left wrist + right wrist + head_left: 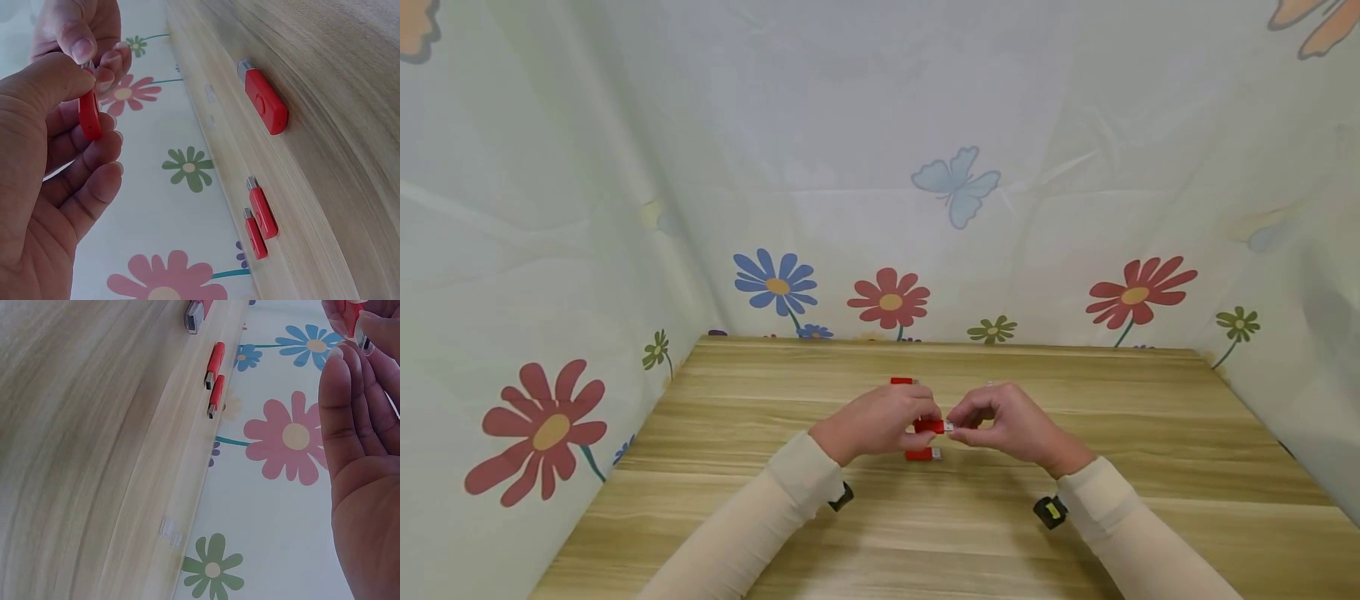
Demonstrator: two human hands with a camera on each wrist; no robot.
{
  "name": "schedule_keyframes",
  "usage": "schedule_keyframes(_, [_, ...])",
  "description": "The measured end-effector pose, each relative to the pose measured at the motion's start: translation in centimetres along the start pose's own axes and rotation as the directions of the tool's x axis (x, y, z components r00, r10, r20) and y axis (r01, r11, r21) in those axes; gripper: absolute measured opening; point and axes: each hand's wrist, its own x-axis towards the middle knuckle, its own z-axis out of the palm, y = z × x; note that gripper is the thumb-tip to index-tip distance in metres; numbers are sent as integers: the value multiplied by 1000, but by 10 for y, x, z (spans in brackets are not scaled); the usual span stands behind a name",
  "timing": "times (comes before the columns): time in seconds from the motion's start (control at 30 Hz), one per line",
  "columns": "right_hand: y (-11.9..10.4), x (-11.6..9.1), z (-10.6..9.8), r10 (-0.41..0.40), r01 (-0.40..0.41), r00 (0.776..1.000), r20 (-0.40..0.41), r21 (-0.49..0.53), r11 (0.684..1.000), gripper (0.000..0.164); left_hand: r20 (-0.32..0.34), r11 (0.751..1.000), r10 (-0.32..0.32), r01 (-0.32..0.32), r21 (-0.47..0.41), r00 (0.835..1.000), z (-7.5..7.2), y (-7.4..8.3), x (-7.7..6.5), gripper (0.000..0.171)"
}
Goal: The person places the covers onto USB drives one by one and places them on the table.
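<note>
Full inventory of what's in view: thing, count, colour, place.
Table: 1, wood-brown, head view's lower half
Loose USB sticks: 3, red with silver plugs, on table
Held USB stick: 1, red, in left hand
Clear pieces: 2, transparent, rear of table
Backdrop: at least 1 sheet, white, round table
Printed flowers: several, red, blue, green, on backdrop
Printed butterfly: 1 whole, pale blue, rear backdrop
Wrist devices: 2, black, at wrists
Sleeves: 2, cream, forearms
Left hand: 1, bare, gripping stick
Right hand: 1, bare, at stick's plug end

I sit in a makeshift booth, its kind of building unclear: cloth walls (pixel 850 100) printed with flowers (pixel 891 302) enclose my wooden table (pixel 910 550).
</note>
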Motion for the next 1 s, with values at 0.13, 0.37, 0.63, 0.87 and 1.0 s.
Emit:
schedule_keyframes(0.13, [1, 0, 1, -7, 7, 1000, -4, -2, 1000, 15, 9, 1000, -2, 2, 6, 1000, 1, 0, 1, 18])
schedule_keyframes(0.37, [2, -1, 2, -22, 22, 1000, -20, -1, 1000, 14, 38, 1000, -1, 0, 23, 999, -2, 4, 2, 20])
schedule_keyframes(0.63, [1, 0, 4, -68, 67, 997, -44, -15, 998, 15, 56, 998, 3, -6, 57, 998, 0, 4, 5, 20])
schedule_keyframes(0.87, [1, 1, 8, -95, 95, 994, -60, 3, 995, 14, 47, 998, 18, -21, 60, 999, 0, 4, 4, 18])
schedule_keyframes(1.0, [2, 3, 9, -90, 90, 994, -61, -1, 996, 10, 29, 998, 21, -23, 59, 999, 0, 3, 4, 15])
